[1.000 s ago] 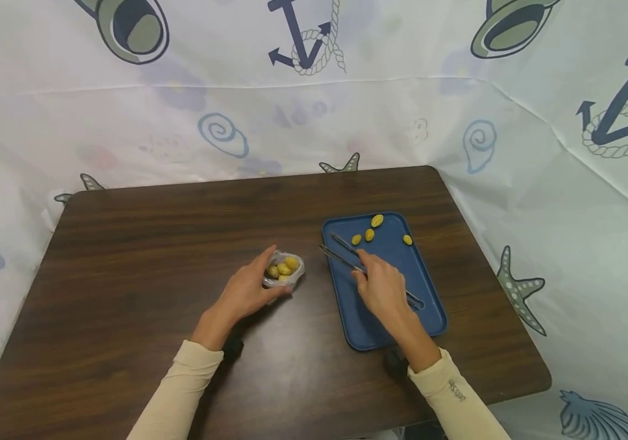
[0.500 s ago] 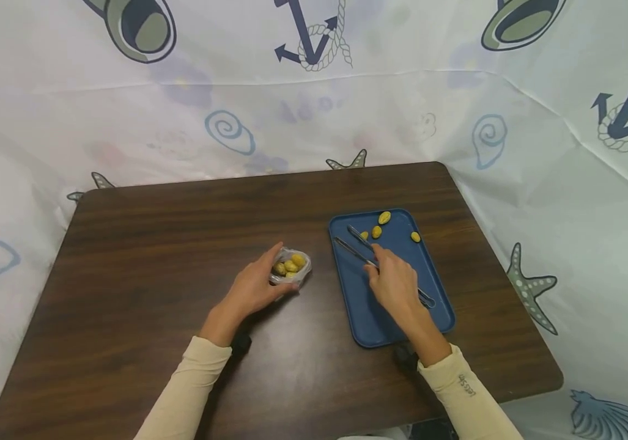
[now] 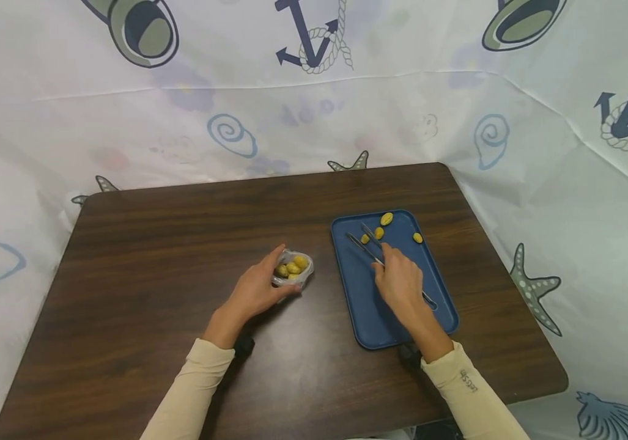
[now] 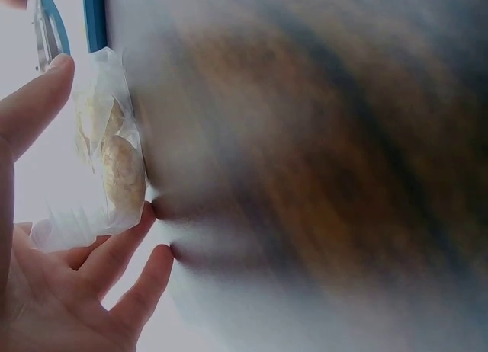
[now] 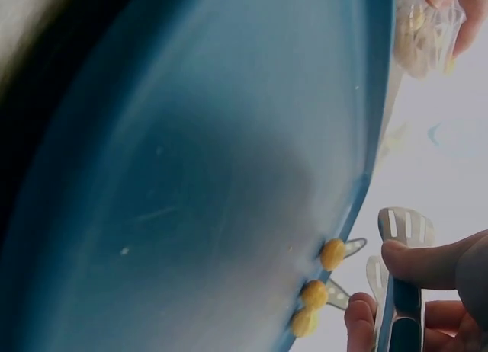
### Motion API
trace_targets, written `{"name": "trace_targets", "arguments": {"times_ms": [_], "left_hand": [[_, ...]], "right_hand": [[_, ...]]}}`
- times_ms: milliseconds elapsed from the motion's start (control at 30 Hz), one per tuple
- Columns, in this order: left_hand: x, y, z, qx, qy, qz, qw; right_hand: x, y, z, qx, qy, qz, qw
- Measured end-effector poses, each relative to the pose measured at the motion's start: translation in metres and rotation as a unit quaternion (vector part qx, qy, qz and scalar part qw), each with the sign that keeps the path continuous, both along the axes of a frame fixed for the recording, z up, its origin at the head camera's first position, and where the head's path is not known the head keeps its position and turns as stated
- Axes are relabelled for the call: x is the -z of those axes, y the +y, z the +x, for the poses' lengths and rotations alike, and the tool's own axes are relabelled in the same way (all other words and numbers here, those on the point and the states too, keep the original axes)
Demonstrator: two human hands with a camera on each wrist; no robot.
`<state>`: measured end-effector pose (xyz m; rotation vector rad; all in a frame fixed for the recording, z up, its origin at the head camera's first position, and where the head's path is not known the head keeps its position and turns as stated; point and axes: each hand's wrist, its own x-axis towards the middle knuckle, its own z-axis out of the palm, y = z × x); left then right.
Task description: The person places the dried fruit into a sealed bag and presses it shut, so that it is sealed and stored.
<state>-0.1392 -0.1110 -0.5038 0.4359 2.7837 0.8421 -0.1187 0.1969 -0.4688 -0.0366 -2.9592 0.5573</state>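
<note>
My left hand [image 3: 253,287] holds a small clear plastic bag [image 3: 305,278], thumb on its near side and fingers on its far side. Several yellow oval pieces [image 3: 293,267] with a wrinkled look fill it. In the left wrist view, the bag [image 4: 95,184] stands between thumb and fingers, with fingertips down at the dark tabletop. My right hand [image 3: 400,281] grips metal tongs [image 3: 359,242] over the blue tray [image 3: 369,318], their arms spread apart and pointing at the tray's far left. A slotted tong head [image 5: 408,224] shows in the right wrist view. Nothing sits between the tong tips.
Loose yellow pieces [image 3: 386,219] lie at the tray's far end, one [image 3: 417,238] by its right edge. The tray stands on the right of a dark wooden table [image 3: 154,275]. A white cloth [image 3: 170,122] with sea prints hangs behind and beside it.
The tongs have moved right and forward, from the tray's left rim to over the tray, close to the yellow pieces. My left hand stays at the bag. The head view has shifted slightly.
</note>
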Motion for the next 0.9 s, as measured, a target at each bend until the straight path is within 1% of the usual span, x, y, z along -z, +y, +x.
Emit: {"name": "trace_targets", "arguments": {"times_ms": [333, 600, 733, 900], "left_hand": [[-0.0002, 0.0003, 0.0, -0.004, -0.013, -0.004, 0.9999], [0.0012, 0.0006, 0.0004, -0.001, -0.011, -0.003, 0.9999], [0.0009, 0.0003, 0.0001, -0.001, -0.009, -0.003, 1.0], [0.0006, 0.0001, 0.0001, -0.001, -0.015, -0.003, 0.9999]], "right_hand": [[0.0048, 0.0052, -0.0043, 0.011, -0.016, 0.014, 0.9997], [0.0073, 0.0069, -0.005, 0.021, -0.031, 0.027, 0.999], [0.0074, 0.0081, -0.0051, 0.021, -0.029, 0.031, 0.9989], [0.0063, 0.0103, -0.0028, 0.018, -0.023, 0.028, 0.9992]]}}
